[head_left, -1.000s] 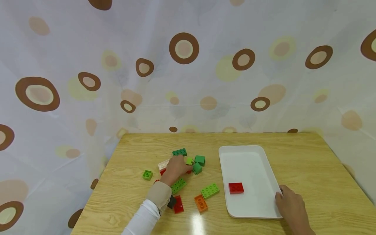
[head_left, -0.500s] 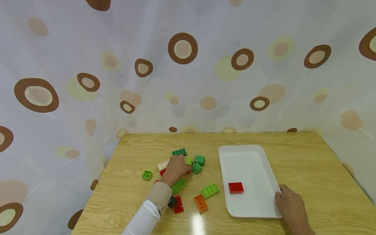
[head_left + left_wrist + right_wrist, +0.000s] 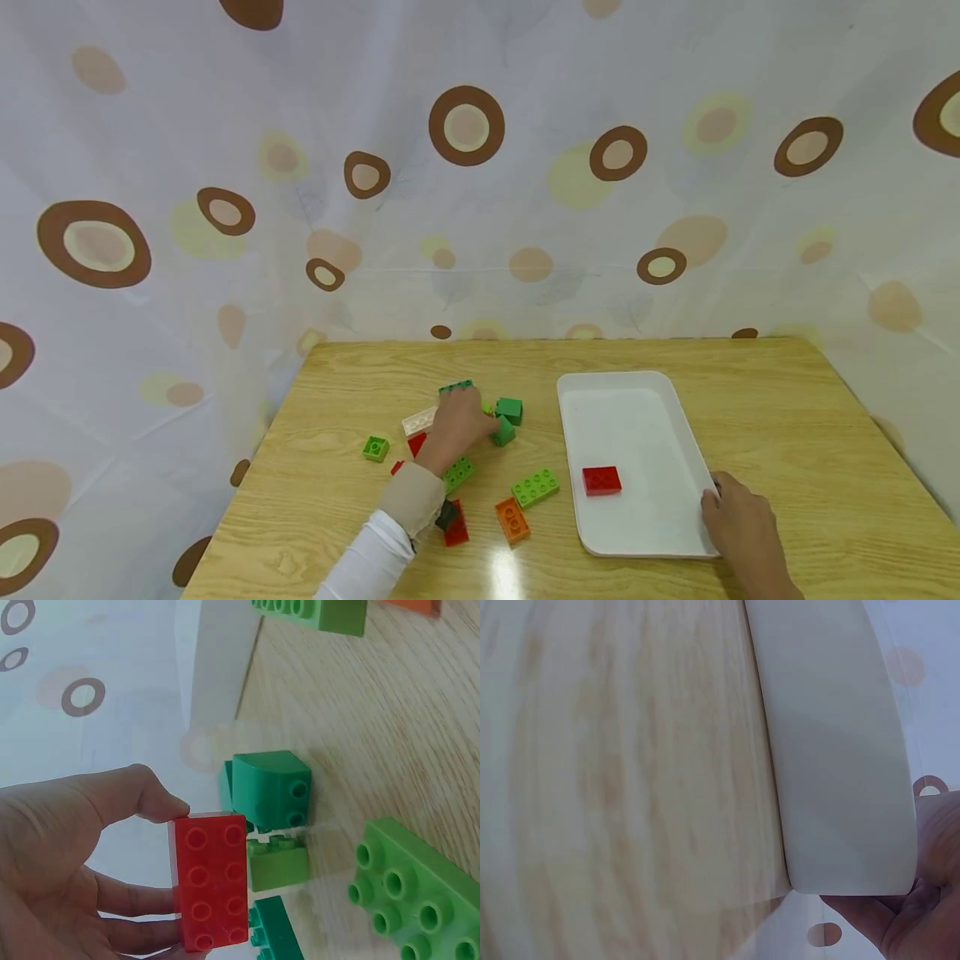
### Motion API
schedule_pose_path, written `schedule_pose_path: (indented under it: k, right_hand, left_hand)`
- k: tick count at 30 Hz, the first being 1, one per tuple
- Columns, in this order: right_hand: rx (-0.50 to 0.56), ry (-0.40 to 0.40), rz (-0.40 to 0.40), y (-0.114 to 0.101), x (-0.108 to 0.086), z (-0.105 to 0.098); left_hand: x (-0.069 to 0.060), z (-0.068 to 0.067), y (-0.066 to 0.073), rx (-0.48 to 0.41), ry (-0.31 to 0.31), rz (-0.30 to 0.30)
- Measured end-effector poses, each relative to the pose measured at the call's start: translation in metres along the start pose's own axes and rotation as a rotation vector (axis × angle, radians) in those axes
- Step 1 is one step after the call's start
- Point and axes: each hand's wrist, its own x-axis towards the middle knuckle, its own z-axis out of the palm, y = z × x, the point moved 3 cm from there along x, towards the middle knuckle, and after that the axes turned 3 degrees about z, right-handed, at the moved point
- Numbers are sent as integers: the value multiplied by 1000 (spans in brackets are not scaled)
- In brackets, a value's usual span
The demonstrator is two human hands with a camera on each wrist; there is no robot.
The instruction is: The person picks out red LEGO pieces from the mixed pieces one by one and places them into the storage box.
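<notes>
My left hand (image 3: 455, 427) is above the loose bricks on the table's left half. In the left wrist view it pinches a red building brick (image 3: 215, 883) between thumb and fingers, studs facing the camera. In the head view the hand hides this brick. Just beyond it are a dark green rounded brick (image 3: 264, 789) and a small light green brick (image 3: 279, 866). My right hand (image 3: 742, 523) grips the near right edge of a white tray (image 3: 637, 425), thumb over the rim and fingers beneath. One red brick (image 3: 602, 481) lies inside the tray.
A light green brick (image 3: 536, 488) and an orange brick (image 3: 512, 521) lie between the pile and the tray. A small green brick (image 3: 376, 448) sits at the far left, and a whitish brick (image 3: 418, 422) beside my left hand. A patterned curtain (image 3: 480, 208) hangs behind the table.
My left hand has shifted slightly right and away from me, uncovering more of a red brick beside it. My right hand and the tray stay put.
</notes>
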Motion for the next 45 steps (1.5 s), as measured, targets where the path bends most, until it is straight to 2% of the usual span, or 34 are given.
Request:
schedule_pose_path:
  k: [4,6,11,18,20,23,26,30,34,38,45]
  right_hand:
    - [-9,-6,7,1,0,1]
    - [-11,-2,5,0,0,0]
    - [-11,1,2,-1,0,0]
    - [-6,-15,12,0,1,1]
    - [-7,-15,16,0,2,1]
    - [-11,-10,19,0,2,1]
    - [-11,-6,21,0,1,1]
    - [-8,-6,20,0,1,1]
    - [-8,-11,12,1,1,1]
    - [-8,-16,12,1,2,1]
    - [-10,-10,27,-1,3,2]
  left_hand:
    - [0,-3,10,28,8,53]
    - [0,-3,16,8,8,59]
    - [0,3,29,14,13,98]
    - [-3,9,51,111,39,175]
    - [-3,11,57,113,44,194]
    - [-5,17,67,88,42,218]
    - [-6,25,75,28,33,212]
    - [-8,34,85,-12,59,230]
    - [-10,41,95,-5,105,281]
    - [-11,48,102,18,121,293]
    - [-11,62,109,-8,84,337]
